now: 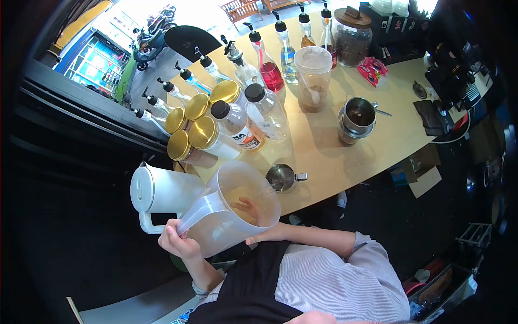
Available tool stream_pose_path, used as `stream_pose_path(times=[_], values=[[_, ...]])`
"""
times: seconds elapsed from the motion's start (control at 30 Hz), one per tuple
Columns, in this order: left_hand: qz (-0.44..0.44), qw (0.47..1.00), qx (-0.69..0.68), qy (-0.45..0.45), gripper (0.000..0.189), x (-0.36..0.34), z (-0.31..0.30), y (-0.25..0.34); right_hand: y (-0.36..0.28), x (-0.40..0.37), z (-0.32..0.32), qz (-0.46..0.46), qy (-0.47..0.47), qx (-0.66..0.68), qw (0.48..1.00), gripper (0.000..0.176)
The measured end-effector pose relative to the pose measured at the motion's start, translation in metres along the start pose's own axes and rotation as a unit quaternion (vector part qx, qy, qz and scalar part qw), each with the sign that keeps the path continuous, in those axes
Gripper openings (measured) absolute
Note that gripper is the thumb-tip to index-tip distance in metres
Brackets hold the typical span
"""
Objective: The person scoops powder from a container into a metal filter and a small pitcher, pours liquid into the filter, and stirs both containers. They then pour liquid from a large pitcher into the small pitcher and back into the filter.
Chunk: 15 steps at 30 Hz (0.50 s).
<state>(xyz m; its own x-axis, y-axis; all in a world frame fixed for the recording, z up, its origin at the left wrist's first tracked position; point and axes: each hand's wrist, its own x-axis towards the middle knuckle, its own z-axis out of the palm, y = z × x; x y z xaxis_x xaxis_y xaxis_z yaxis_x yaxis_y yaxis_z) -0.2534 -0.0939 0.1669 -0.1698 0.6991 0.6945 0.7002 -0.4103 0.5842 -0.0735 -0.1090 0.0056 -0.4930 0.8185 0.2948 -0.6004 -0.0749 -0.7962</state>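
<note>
My left hand (pixel 181 243) is wrapped round the handle of a large translucent plastic pitcher (pixel 216 237), which is tilted with its mouth facing up and right. My right hand (pixel 264 233) grips the pitcher's other side; its fingers show through the cloudy wall. Left of the pitcher, partly behind it, stands a white electric kettle (pixel 167 189). Just right of the pitcher's rim, a small metal cup (pixel 281 177) with a handle sits on the table. Farther right, a metal drip filter (pixel 359 114) holding dark contents rests on a glass.
Gold-lidded jars (pixel 204 132), two black-capped bottles (pixel 237 127) and several pump bottles (pixel 270 70) line the wooden table's (pixel 324 173) far left side. A tall plastic container (pixel 313 81) with a scoop stands mid-table. Behind it are a wooden-lidded jar (pixel 352 40) and a pink packet (pixel 372 71).
</note>
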Motion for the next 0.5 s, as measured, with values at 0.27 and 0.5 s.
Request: stream_pose_path(times=[0.27,0.5], values=[[-0.003,1.0,0.002,0.0,0.045,0.0002,-0.0021,0.0026,-0.0074,-0.0005,0.0003,0.025,-0.013,-0.055,0.998,0.121],[0.001,1.0,0.005,0.002,0.046,0.0004,-0.0033,0.0039,-0.0052,-0.0005,0.0032,0.017,-0.009,-0.01,1.0,0.121]])
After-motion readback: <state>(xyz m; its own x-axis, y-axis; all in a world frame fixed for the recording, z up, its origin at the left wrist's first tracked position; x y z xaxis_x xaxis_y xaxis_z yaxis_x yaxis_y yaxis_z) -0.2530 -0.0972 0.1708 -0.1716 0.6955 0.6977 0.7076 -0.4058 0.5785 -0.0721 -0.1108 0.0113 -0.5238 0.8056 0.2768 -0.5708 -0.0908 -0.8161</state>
